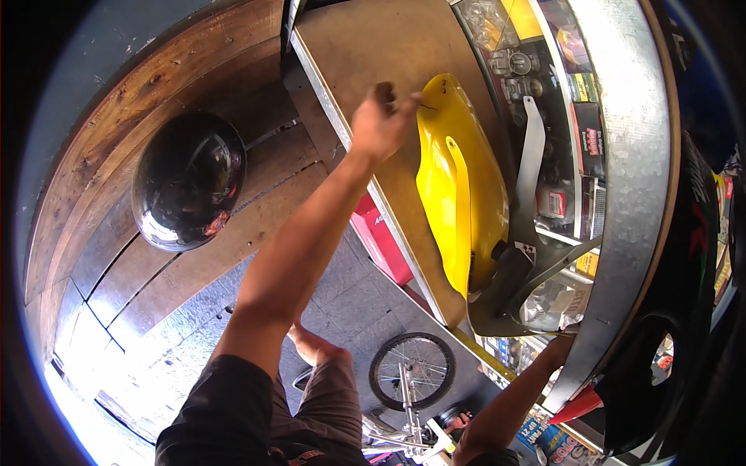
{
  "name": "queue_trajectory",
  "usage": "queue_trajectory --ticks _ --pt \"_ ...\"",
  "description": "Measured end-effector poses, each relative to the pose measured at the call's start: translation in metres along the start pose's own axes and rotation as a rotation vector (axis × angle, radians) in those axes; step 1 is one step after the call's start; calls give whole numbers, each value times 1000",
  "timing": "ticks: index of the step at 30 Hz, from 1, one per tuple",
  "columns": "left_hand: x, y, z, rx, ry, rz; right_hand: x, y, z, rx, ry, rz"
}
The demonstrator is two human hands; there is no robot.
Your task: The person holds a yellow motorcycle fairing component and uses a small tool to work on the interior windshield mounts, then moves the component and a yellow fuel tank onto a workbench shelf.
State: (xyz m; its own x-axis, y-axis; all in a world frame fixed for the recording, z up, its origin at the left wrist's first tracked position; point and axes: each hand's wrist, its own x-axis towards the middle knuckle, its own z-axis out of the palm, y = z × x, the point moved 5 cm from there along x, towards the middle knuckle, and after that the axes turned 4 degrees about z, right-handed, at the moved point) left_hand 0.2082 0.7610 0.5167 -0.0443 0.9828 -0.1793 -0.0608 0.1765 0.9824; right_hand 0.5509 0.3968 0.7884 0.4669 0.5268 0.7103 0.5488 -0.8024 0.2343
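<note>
A glossy yellow plastic body panel (478, 186), seemingly from a motorcycle, lies lengthwise on the brown countertop (381, 46). My left hand (382, 126) is above the counter beside the panel's far tip, fingers curled; a thin dark line shows at its fingertips, too small to name. A grey plastic panel (497, 311) with a long pale arm adjoins the yellow one at its near end and reaches over the glass display. At the lower right, my right hand (561, 346) is beside the grey panel's outer end, its fingers mostly hidden.
A glass display case (552, 202) with boxed parts stands along the right, edged by a wide metal strip (633, 155). On the left, a black helmet-like dome (189, 181) rests on wooden planks. A spoked wheel (412, 370) and a red box (379, 241) are below.
</note>
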Motion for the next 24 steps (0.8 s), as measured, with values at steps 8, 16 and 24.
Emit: queue_trajectory --ticks 8,16,24 --pt "46 -17 88 -419 -74 -331 -7 21 -2 -120 22 -39" --pt "108 -6 73 -529 78 -228 2 -5 15 -188 40 -124" --pt "109 -22 66 -518 -73 -301 13 -23 19 -438 41 -270"
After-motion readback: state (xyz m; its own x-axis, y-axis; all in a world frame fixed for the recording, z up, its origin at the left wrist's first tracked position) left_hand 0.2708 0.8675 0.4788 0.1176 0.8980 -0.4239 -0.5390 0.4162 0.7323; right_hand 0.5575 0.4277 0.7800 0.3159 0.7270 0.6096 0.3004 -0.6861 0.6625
